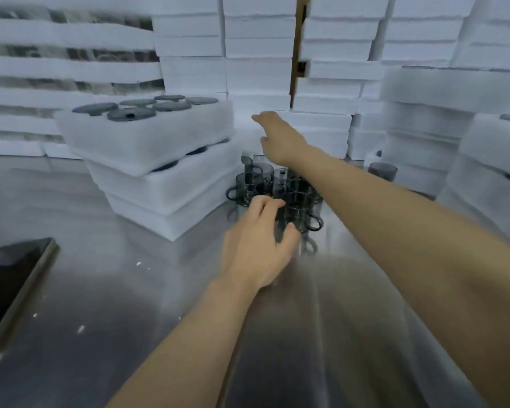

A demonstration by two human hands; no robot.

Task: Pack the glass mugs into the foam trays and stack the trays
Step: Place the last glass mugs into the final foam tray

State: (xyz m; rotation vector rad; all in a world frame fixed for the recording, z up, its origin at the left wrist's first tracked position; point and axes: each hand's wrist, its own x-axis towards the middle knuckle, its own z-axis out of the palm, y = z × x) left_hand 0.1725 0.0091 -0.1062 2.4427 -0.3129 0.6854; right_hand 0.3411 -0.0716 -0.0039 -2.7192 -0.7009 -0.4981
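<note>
So, a bunch of smoky glass mugs (pixel 274 184) is bunched together on the steel surface (pixel 100 290), pretty much dead centre, handles sticking out every which way. The left hand (pixel 256 245) is held right up against the nearest mug (pixel 302 213), fingers half-curled and thumb spread out low beside it. Too blurry for actual contact or a grip to be made out, tbh. The right hand (pixel 277 136) is stretched out past the mugs toward the white foam at the back, fingers extended, nothing held in it.

Just left of the mugs, a stack of three foam trays (pixel 165 187) is seen, set a bit crooked on each other. The top tray is filled, with six dark round lids (pixel 131 113) showing in its pockets. One more mug (pixel 382 171) is parked on its own off to the right, close to another foam pile. A dark phone (pixel 12 278) is lying flat at the left edge. The whole background is walled in by piled-up foam trays (pixel 256 69).
</note>
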